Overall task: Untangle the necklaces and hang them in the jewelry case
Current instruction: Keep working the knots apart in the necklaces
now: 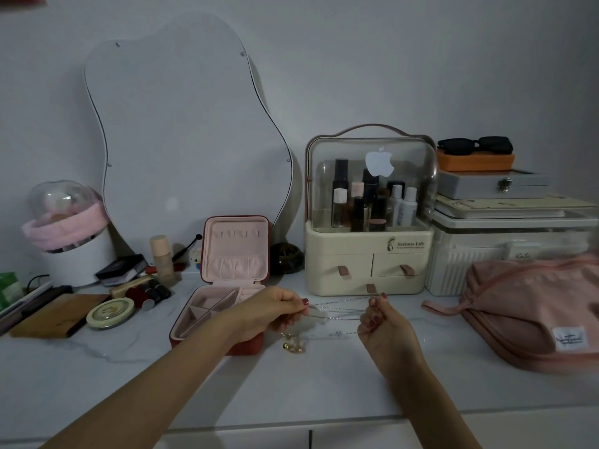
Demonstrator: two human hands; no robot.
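The cream cosmetics organiser (368, 254) is showing the words "Serious Life" above its drawers, with a smaller line beneath that is too fine to read, and a white apple-shaped sticker (380, 161) is sitting on its clear dome. The pink pouch (534, 306) on the right is carrying a white tag (570, 339) with cursive writing that is blurring out, and the ribbed white box (505, 251) behind it is bearing a label that is partly hidden by the pouch. The round tin (110, 313) on the left is showing a printed lid whose design cannot be made out.

Both hands are pinching the thin silver necklaces (340, 311) above the white tabletop (324, 384): the left hand (275, 314) is holding the strands between thumb and fingers, and the right hand (384, 322) is gripping their other end with curled fingers. The chains are stretching between the two hands in several lines, and how they cross is hard to tell. A small gold cluster (293, 344) is dangling below the left hand, blurred. The jewelry case (227, 286) is standing open just left of the hands, its pink lid upright, and the left forearm is covering its near corner.
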